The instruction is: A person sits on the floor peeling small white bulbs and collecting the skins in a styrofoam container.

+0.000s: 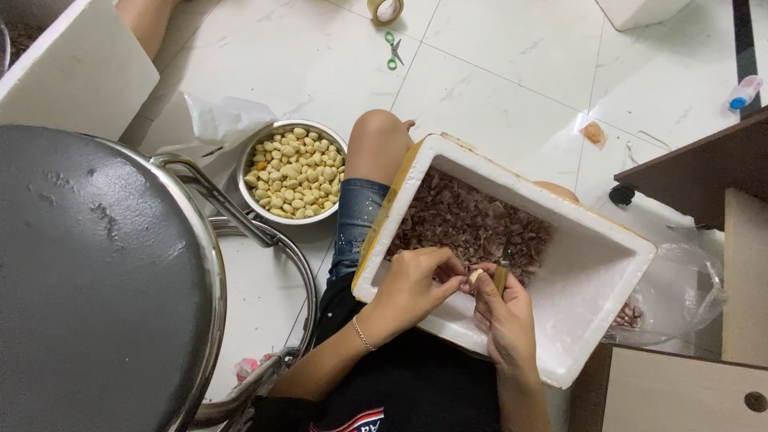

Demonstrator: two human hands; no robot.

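Head view: foam box [596, 264] of brown peelings [468, 220].

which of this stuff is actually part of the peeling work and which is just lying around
In use:
- left hand holding a pale kernel
- right hand holding a small knife
- white foam box of brown skins
- metal bowl of peeled kernels

Lying about:
- green scissors
- tape roll
- small bottle
- round stool
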